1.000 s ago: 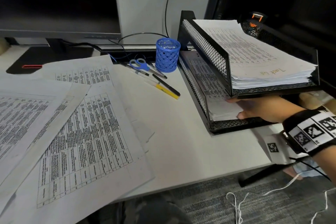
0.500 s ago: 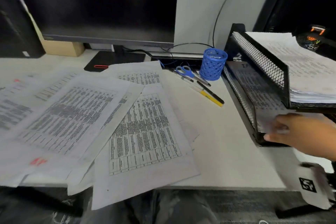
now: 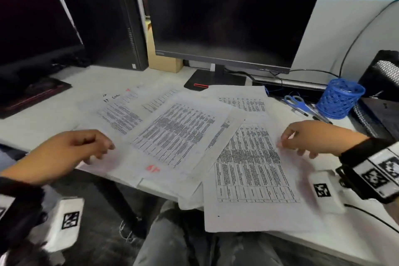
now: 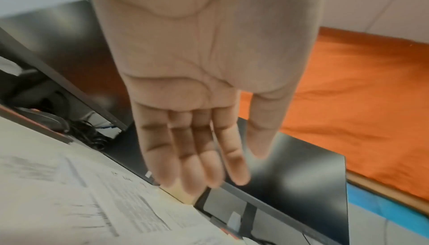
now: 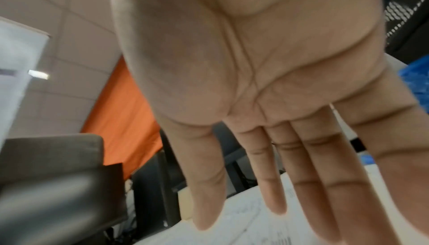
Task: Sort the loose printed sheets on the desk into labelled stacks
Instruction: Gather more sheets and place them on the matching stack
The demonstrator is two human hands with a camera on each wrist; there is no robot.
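Blue mesh pen cup [image 3: 340, 99] is sitting far right beside the black tray [image 3: 380, 112] — contents too blurred to tell. Printed sheets [image 3: 179, 131] are lying fanned across the desk [image 3: 43, 119]. Left hand [image 3: 71, 151] and right hand [image 3: 311, 136] are hovering over them — fingers straight, holding nothing.

White desk [image 3: 64, 101], flat top. Loose white printed sheets [image 3: 179, 131] with dense tables overlap across its middle; the nearest sheet [image 3: 254, 179] overhangs the front edge. Black monitor stand [image 3: 216, 81] behind them. Right side: blue perforated pen cup [image 3: 340, 98], blue-handled scissors [image 3: 294, 101], pens [image 3: 317, 114], black mesh paper tray [image 3: 380, 103].
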